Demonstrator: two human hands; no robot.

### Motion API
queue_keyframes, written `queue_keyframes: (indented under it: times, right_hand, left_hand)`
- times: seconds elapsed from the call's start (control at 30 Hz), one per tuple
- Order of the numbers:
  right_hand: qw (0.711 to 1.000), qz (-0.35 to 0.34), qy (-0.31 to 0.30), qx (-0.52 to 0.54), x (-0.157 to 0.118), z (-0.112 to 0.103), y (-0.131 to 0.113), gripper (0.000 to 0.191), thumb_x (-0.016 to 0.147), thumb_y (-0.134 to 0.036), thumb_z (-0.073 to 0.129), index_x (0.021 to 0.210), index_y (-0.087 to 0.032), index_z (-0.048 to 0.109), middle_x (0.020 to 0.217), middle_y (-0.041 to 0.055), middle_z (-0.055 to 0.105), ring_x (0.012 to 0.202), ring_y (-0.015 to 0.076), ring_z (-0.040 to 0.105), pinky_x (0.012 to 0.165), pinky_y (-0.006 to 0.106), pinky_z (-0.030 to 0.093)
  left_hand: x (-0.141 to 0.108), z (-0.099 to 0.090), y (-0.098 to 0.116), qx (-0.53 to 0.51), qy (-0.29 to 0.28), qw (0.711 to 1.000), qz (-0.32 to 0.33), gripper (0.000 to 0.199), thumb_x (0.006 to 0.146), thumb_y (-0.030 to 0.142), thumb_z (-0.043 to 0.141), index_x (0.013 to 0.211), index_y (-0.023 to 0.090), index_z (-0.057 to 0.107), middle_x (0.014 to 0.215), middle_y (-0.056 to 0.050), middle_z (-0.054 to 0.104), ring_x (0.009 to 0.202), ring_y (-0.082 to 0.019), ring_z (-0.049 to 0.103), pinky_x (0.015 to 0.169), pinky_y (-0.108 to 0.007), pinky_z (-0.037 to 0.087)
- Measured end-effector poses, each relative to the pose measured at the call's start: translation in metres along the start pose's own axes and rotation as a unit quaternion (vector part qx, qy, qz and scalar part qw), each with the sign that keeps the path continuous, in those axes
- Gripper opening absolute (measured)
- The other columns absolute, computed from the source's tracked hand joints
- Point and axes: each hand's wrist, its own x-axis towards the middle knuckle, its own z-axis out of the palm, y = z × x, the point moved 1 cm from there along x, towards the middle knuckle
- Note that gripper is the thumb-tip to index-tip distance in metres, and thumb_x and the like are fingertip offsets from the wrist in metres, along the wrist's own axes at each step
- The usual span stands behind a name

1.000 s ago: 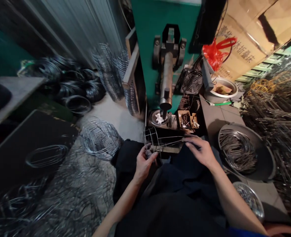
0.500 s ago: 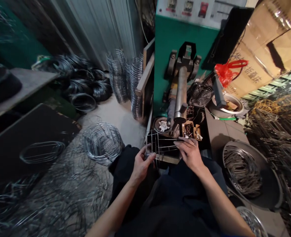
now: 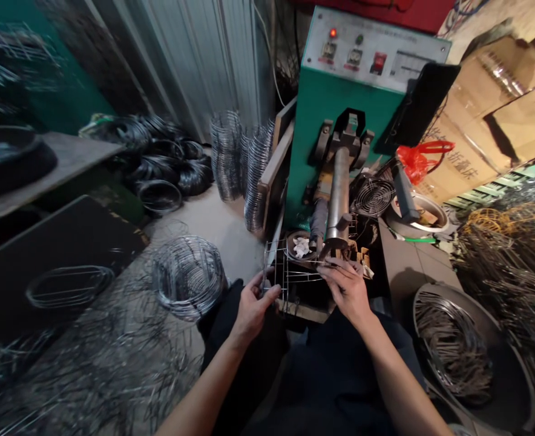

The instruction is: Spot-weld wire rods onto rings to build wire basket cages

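Note:
A small wire frame [image 3: 286, 270] of thin crossed rods is held between my two hands. My left hand [image 3: 255, 306] pinches its left end, thumb on top. My right hand [image 3: 347, 284] has its fingers closed at the right end, just below the metal electrode arm [image 3: 339, 194] of a green welding machine [image 3: 326, 97]. My right fingers hide that end, so whether the frame touches the electrode cannot be made out. Under the frame stands a small round dish [image 3: 298, 242] with white scraps.
A bundle of wire rings [image 3: 188, 275] stands on the floor at left, with loose wires around it. At right lies a dark basin [image 3: 517, 375] of bent wire pieces. Stacked rings [image 3: 226, 154], a cardboard box [image 3: 471, 139] and a red bag [image 3: 415, 162] are farther back.
The view has tilted up, showing more of the machine's panel with a lit red lamp. My hands have shifted slightly left with the wire frame, still gripping it.

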Motion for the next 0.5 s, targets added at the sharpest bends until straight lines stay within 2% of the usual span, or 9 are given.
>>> queue_keyframes:
  times: [0.13, 0.27, 0.5]
  right_hand:
    - [1.0, -0.005, 0.003, -0.006, 0.003, 0.002, -0.001, 0.018, 0.1, -0.02, 0.057, 0.11, -0.026, 0.071, 0.103, 0.0026, 0.078, 0.114, 0.0228, 0.066, 0.103, 0.045, 0.032]
    - [1.0, 0.012, 0.003, -0.007, 0.004, 0.005, 0.001, 0.019, 0.1, -0.02, 0.057, 0.109, -0.027, 0.073, 0.102, 0.0029, 0.078, 0.115, 0.0233, 0.066, 0.108, 0.047, 0.03]
    - [0.999, 0.027, 0.029, 0.003, 0.003, 0.009, 0.001, 0.019, 0.1, -0.021, 0.057, 0.107, -0.027, 0.073, 0.101, 0.0026, 0.078, 0.111, 0.0238, 0.067, 0.105, 0.047, 0.033]
  left_hand:
    - [0.006, -0.005, -0.003, -0.003, 0.004, 1.0, 0.009, 0.07, 0.068, 0.04, 0.089, 0.126, 0.013, 0.062, 0.071, 0.004, 0.058, 0.047, -0.008, 0.049, 0.042, -0.021, 0.047]
    - [0.012, -0.006, -0.005, 0.007, 0.012, 1.0, 0.014, 0.069, 0.068, 0.041, 0.089, 0.125, 0.013, 0.063, 0.074, 0.002, 0.061, 0.05, -0.008, 0.052, 0.045, -0.02, 0.047]
    - [0.01, 0.001, 0.004, 0.003, -0.001, 1.0, 0.004, 0.07, 0.068, 0.043, 0.088, 0.125, 0.013, 0.062, 0.069, 0.005, 0.054, 0.045, -0.008, 0.05, 0.042, -0.022, 0.048]
